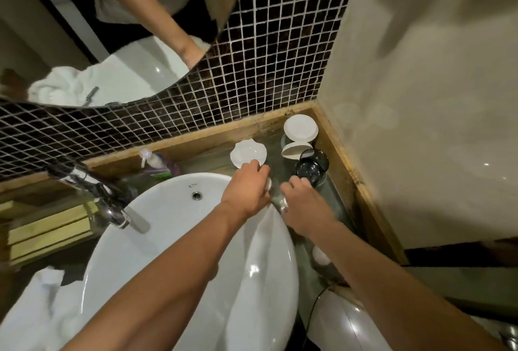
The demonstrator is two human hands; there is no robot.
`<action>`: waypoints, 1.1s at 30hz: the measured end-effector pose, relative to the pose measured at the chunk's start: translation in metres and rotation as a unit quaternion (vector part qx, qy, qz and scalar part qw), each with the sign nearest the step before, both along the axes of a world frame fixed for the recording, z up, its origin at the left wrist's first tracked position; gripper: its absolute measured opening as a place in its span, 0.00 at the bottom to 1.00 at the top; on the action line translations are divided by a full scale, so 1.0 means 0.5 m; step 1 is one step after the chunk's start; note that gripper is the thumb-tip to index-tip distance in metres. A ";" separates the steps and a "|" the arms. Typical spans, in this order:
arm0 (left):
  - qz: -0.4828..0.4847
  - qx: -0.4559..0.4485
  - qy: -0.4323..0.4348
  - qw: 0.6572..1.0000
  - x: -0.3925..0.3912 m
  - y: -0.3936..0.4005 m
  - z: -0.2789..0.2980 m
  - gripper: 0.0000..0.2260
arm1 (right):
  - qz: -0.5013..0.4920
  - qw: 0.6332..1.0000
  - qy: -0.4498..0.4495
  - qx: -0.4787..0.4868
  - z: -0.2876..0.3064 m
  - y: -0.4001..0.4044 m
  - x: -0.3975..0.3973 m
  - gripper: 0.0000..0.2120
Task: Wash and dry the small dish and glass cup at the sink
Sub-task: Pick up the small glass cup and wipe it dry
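Note:
The small white scalloped dish (pixel 248 152) sits on the counter behind the sink, just beyond my left hand (pixel 246 192). My left hand is closed on a white cloth (pixel 262 249) that hangs down over the sink rim. My right hand (pixel 307 206) is next to it, over the counter right of the basin. Between the two hands a clear glass cup (pixel 278 201) shows only in part; my right hand grips it and the cloth is pressed against it.
The white basin (pixel 168 227) with a chrome tap (pixel 112 207) lies to the left. A soap bottle (pixel 153 160), white lidded jars (pixel 300 130) and a dark glass vessel (pixel 311 169) stand on the narrow counter. Walls close in behind and to the right. A white towel (pixel 36 303) lies at lower left.

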State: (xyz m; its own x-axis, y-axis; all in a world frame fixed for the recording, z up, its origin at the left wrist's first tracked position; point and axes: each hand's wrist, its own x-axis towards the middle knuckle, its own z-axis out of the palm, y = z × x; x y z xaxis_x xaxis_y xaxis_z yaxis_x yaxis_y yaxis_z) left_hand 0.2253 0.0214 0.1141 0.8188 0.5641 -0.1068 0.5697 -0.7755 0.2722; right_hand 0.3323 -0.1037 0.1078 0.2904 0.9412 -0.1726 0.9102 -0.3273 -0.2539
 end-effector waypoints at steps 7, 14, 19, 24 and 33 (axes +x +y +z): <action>0.102 -0.041 -0.030 0.993 -0.034 0.091 0.000 0.19 | 0.059 0.998 -0.005 -0.017 0.018 0.134 0.018 0.15; 0.153 -0.056 -0.061 0.985 -0.026 0.147 -0.036 0.19 | 0.057 0.998 -0.004 -0.007 -0.006 0.230 0.042 0.17; 0.152 -0.065 -0.049 0.985 -0.005 0.179 -0.066 0.22 | 0.052 0.998 0.010 -0.036 -0.013 0.282 0.058 0.21; 0.149 -0.086 -0.041 0.984 0.006 0.188 -0.089 0.19 | 0.039 0.997 0.030 -0.060 -0.027 0.310 0.063 0.24; 0.139 -0.072 -0.059 0.986 0.016 0.181 -0.107 0.17 | 0.059 0.995 0.031 -0.069 -0.067 0.328 0.074 0.27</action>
